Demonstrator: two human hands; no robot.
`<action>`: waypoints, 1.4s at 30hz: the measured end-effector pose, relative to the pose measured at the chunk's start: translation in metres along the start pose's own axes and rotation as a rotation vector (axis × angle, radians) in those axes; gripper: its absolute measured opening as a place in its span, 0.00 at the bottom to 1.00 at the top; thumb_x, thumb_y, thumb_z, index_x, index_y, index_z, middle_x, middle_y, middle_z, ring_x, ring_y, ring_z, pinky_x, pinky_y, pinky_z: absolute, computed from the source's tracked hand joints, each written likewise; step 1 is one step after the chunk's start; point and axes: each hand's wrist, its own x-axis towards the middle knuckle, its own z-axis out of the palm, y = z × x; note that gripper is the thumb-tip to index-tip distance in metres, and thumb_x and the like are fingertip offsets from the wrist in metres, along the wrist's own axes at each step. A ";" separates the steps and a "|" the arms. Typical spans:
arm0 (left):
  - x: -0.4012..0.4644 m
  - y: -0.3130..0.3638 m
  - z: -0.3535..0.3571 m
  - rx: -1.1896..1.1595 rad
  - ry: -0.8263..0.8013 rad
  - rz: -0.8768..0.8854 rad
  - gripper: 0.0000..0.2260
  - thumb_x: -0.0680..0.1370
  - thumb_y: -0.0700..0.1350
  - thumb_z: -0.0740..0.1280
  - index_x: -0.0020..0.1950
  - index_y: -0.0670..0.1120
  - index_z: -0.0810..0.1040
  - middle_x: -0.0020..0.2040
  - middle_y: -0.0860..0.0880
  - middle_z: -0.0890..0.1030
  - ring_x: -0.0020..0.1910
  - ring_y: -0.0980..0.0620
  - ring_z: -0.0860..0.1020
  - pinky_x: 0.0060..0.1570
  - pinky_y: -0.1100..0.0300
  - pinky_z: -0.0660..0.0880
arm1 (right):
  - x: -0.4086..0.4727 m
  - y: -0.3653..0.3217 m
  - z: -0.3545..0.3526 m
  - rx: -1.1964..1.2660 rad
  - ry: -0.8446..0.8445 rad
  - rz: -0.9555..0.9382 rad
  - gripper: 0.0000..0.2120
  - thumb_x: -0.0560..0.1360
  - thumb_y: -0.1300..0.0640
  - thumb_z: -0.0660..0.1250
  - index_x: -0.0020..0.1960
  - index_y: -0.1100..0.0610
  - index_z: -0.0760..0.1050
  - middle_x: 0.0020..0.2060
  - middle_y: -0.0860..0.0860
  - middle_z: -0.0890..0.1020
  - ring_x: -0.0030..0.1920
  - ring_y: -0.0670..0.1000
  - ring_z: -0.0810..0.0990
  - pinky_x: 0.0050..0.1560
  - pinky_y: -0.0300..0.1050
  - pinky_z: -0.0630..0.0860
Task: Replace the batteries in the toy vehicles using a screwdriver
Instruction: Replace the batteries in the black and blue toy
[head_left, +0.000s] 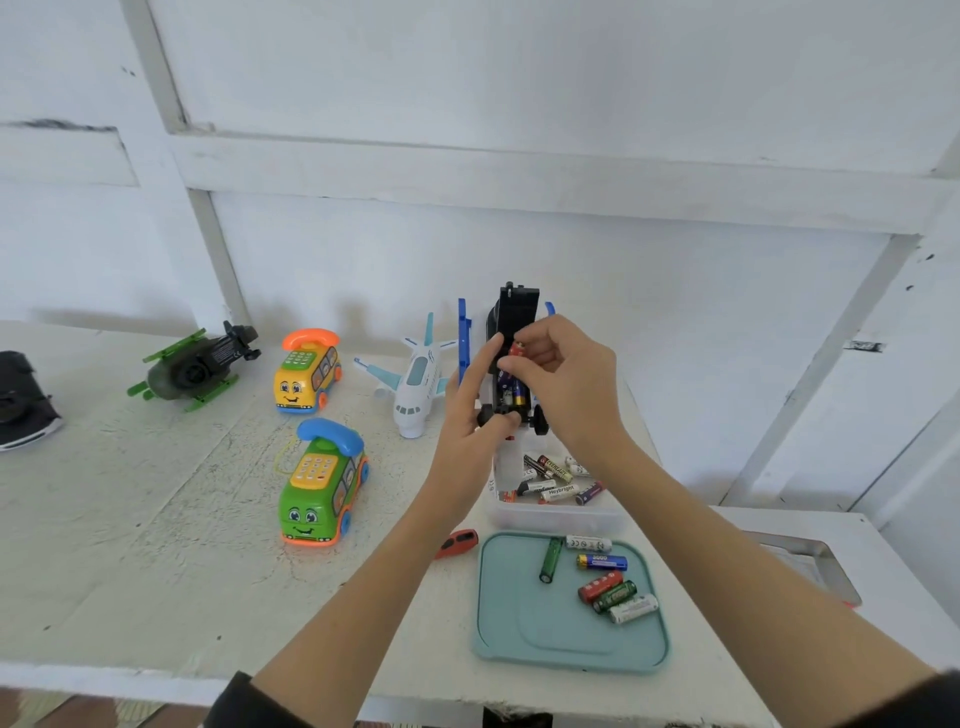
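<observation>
The toy plane (506, 364), blue-winged with black wheels, is held up on end above the clear tub (550, 512), underside toward the person, its black battery cover (518, 306) swung up and open. The left hand (470, 415) grips the toy's lower end, thumb near a wheel. The right hand (563, 379) pinches a red battery (517, 347) at the mouth of the compartment, where other cells already sit. The tub below holds loose batteries. In front of it lies a teal lid (519, 623) with six more batteries on it, and a red screwdriver handle (457, 543) shows just beside the left forearm. Further left on the white counter (156, 519) stand a white toy airplane (415, 384), a green phone bus (322, 488), a yellow phone bus (306, 371) and a green helicopter (192, 366).
</observation>
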 end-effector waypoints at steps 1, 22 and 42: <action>0.000 0.001 0.000 -0.008 -0.002 0.004 0.31 0.70 0.38 0.60 0.70 0.61 0.65 0.65 0.61 0.68 0.58 0.71 0.72 0.53 0.69 0.73 | -0.001 0.001 0.002 -0.016 0.003 -0.010 0.09 0.68 0.65 0.73 0.46 0.58 0.77 0.34 0.48 0.79 0.36 0.42 0.76 0.39 0.29 0.73; -0.003 -0.004 -0.001 -0.014 -0.019 -0.012 0.31 0.69 0.39 0.59 0.70 0.61 0.65 0.67 0.55 0.68 0.58 0.68 0.73 0.53 0.67 0.73 | 0.000 0.025 0.001 -0.341 -0.153 -0.323 0.05 0.67 0.63 0.70 0.36 0.65 0.80 0.36 0.53 0.74 0.39 0.56 0.75 0.38 0.43 0.70; -0.001 0.011 -0.030 0.081 0.055 -0.014 0.31 0.70 0.41 0.60 0.68 0.67 0.65 0.65 0.55 0.68 0.57 0.55 0.75 0.59 0.61 0.73 | 0.047 -0.025 0.008 -0.128 -0.026 -0.231 0.06 0.75 0.64 0.64 0.47 0.60 0.81 0.40 0.46 0.75 0.40 0.39 0.74 0.41 0.29 0.70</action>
